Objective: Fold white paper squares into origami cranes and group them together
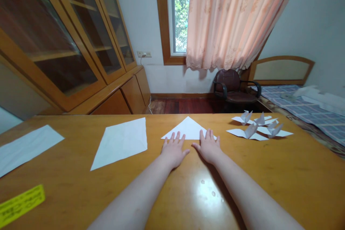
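Note:
A white sheet of paper folded into a triangle (188, 128) lies flat on the wooden table, its point facing away from me. My left hand (174, 150) rests with spread fingers on the left part of its near edge. On the right part of that edge lies my right hand (209, 147), palm down, fingers apart. Neither hand grips anything. Parts of the near edge are hidden under the fingers.
Left of the triangle lies an unfolded white sheet (122, 142), and farther left another white sheet (29, 147). Several folded paper birds (257, 127) stand at the right. A yellow label (21, 205) is near the front left. Beyond the table is a chair (231, 84).

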The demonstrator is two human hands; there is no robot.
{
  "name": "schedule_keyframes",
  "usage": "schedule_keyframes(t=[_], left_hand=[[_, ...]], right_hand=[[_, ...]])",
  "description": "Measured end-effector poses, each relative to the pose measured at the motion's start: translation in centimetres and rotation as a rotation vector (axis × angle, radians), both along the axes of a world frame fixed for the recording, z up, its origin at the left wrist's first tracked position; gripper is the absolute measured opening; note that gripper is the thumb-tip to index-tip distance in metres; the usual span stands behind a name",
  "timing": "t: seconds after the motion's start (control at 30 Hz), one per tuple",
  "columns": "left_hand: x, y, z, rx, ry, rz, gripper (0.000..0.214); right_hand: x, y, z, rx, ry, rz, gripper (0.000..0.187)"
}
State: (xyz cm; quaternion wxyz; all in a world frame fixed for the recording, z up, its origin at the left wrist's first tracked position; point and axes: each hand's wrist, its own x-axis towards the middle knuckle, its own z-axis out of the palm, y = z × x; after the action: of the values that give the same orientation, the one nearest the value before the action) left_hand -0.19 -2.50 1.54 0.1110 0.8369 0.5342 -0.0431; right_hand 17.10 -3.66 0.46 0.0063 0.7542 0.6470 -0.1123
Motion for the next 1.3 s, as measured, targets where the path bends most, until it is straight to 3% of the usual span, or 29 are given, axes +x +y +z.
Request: schedule_keyframes(t=[0.2,0.63,0.7,0.8,0.87,0.97,1.03,1.17,1.3], left_hand=[[0.4,0.1,0.0,0.032,0.156,0.287,0.101],[-0.4,0.8,-0.1,0.095,0.142,0.473,0.1],[-0.3,0.7,-0.2,0.136,0.094,0.358,0.094],[-0.2,0.5,-0.1,0.105,-0.032,-0.062,0.079],[-0.2,0.5,0.0,0.05,-0.078,-0.257,0.071],[-0.3,0.5,0.0,0.014,-0.093,-0.288,0.066],[-0.5,0.7,0.0,0.008,-0.099,-0.281,0.065],[-0.5,0.8,-0.1,0.014,-0.106,-0.279,0.065],[-0.5,0.8,-0.1,0.02,-0.107,-0.248,0.066]], right_hand=[[-0.1,0.0,0.4,0.012,-0.009,-0.035,0.091],[0.4,-0.1,0.1,0.032,0.01,0.013,0.095],[0.5,0.0,0.0,0.043,0.008,0.018,0.095],[0.7,0.1,-0.2,0.051,0.021,0.045,0.093],[1.0,0.3,0.0,0.071,0.044,0.073,0.087],[1.1,0.3,0.7,0.153,0.079,0.106,0.074],[1.1,0.2,1.4,0.233,0.115,0.226,0.064],[0.8,-0.3,1.9,0.081,0.274,0.525,0.06],[0.7,-0.4,1.2,0.04,0.233,0.462,0.068]])
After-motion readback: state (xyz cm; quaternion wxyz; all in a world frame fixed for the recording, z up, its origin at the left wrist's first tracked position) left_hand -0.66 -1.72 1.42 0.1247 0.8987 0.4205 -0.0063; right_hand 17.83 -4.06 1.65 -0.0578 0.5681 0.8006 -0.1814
